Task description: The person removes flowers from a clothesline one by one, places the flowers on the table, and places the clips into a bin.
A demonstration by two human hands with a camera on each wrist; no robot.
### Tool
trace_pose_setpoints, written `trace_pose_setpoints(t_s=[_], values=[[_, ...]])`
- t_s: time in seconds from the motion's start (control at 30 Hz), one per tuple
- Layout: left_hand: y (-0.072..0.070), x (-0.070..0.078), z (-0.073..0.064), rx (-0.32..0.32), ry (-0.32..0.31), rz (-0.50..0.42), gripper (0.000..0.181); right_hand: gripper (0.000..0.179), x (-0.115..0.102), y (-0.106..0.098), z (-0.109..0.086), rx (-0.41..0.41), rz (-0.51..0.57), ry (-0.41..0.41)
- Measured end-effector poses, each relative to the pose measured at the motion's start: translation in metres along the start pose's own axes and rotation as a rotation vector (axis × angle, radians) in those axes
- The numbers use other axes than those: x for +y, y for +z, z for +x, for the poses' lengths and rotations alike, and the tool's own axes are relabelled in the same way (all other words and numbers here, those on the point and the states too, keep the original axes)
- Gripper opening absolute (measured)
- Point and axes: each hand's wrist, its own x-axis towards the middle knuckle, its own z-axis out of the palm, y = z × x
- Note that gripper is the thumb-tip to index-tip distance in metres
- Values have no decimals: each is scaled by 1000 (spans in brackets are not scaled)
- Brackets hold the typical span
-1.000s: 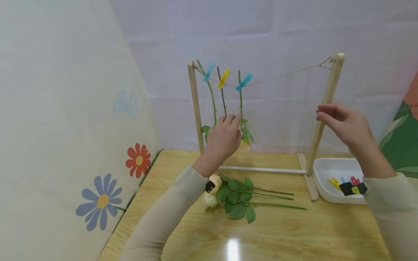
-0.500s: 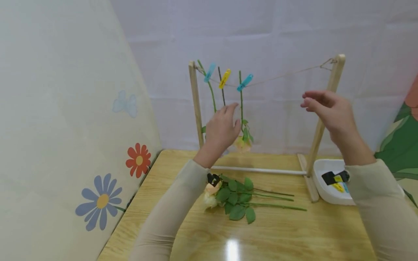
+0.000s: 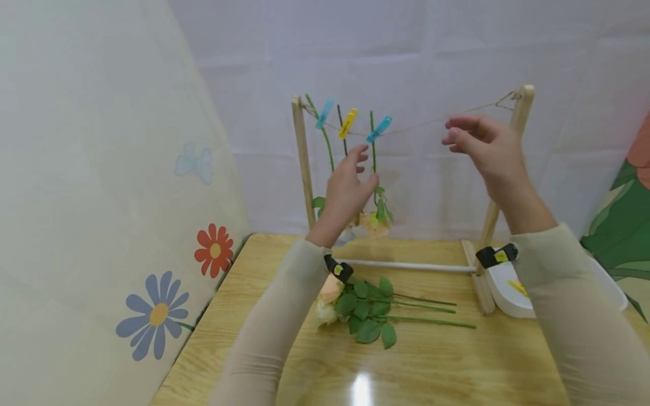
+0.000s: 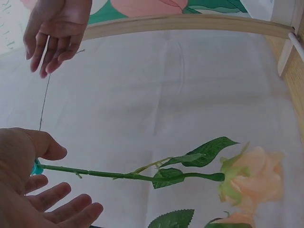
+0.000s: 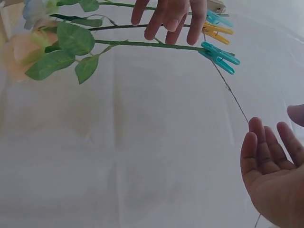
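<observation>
Three roses hang upside down from a string, held by a pale blue clothespin (image 3: 324, 114), a yellow clothespin (image 3: 348, 123) and a teal clothespin (image 3: 379, 129). My left hand (image 3: 347, 186) is just below the clips, beside the stem of the peach rose (image 4: 256, 173); its fingers are spread and hold nothing. Behind it, parts of the other hanging roses are hidden. To the right, my right hand (image 3: 490, 149) is raised near the bare stretch of string (image 5: 229, 89), fingers loosely bent, with nothing in them.
Several cut roses (image 3: 368, 307) lie on the wooden table (image 3: 431, 366) in front of the frame's white bar (image 3: 406, 264). The string is tied to a right wooden post (image 3: 521, 113) and a left post (image 3: 303, 163). A white tray (image 3: 513, 307) with clothespins stands at right, partly behind the right sleeve.
My left hand has risen along the stems and its fingers have spread. My right hand has moved left and up from beside the right post toward the string. The hanging roses stay clipped.
</observation>
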Motion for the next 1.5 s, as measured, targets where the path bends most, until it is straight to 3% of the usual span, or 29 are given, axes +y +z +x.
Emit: trace_pose_setpoints(t_s=[0.4, 0.57, 0.8, 0.97, 1.27, 1.5], values=[[15, -6, 10, 26, -85, -341, 59, 35, -6, 33, 23, -43, -14, 63], [20, -4, 10, 62, -119, -417, 55, 34, -2, 43, 30, -61, 31, 66], [23, -3, 11, 70, -164, -455, 51, 34, 1, 58, 35, -42, 75, 92], [22, -6, 12, 91, -176, -424, 47, 32, 0, 71, 38, -18, 64, 114], [20, -10, 11, 118, -148, -393, 43, 34, 5, 84, 41, -13, 10, 136], [19, -10, 10, 104, -120, -379, 41, 34, 6, 88, 43, 12, -35, 154]])
